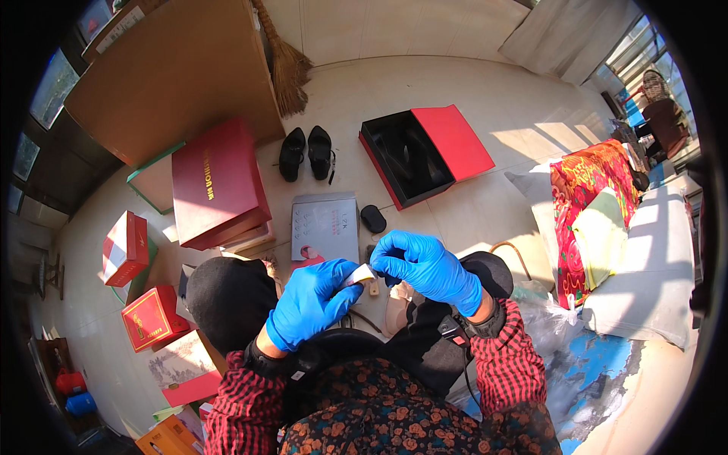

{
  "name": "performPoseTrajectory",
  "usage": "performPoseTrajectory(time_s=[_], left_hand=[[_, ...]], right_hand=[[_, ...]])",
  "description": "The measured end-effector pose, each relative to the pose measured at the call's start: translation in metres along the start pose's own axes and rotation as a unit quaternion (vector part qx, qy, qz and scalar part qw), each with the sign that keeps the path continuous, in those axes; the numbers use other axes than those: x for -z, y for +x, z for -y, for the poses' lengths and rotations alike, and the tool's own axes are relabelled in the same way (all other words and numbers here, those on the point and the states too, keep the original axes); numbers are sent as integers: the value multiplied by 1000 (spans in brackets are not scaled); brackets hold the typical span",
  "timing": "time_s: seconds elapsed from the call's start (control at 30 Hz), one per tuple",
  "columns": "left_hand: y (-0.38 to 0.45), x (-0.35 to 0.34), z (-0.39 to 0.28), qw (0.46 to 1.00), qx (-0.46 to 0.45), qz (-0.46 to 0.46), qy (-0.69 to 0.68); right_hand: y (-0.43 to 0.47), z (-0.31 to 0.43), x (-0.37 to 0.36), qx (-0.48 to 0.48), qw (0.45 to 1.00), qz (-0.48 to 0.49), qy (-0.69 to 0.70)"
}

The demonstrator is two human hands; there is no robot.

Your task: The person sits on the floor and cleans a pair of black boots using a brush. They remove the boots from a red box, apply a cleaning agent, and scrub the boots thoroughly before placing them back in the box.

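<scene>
In blue gloves, both my hands meet above my lap. My left hand grips a small white and yellow tube, its end pointing toward the right. Close against that end are the bent fingertips of my right hand; whether they pinch something is hidden. Below the hands, a small wooden-handled thing shows only in part. Just beyond lies a grey cardboard box bearing print. Beside it on the floor is a black oval case.
A pair of black strapped shoes stands ahead, left of an open red box with black lining. Red boxes are stacked at left, under a large cardboard sheet and a straw broom. Red patterned cloth lies on white sacks at right.
</scene>
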State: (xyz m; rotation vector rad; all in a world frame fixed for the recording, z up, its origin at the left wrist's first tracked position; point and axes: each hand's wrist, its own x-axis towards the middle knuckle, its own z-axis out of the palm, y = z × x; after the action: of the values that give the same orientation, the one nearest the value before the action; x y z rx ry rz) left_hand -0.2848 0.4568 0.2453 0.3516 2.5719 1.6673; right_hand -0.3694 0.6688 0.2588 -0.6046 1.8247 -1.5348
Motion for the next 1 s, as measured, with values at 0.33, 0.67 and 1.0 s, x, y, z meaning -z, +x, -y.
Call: performPoseTrajectory(time_s=[0.33,0.67,1.0], left_hand=[[1,1,-6,998,12,-14,59],[0,3,-8,998,36,3,49],[0,6,-10,987,13,-155,-34]], right_hand=[[2,-8,-9,74,971,-86,-212],[-3,-7,-3,79,994,-13,-77],[-10,8,26,50,993,-98,51]])
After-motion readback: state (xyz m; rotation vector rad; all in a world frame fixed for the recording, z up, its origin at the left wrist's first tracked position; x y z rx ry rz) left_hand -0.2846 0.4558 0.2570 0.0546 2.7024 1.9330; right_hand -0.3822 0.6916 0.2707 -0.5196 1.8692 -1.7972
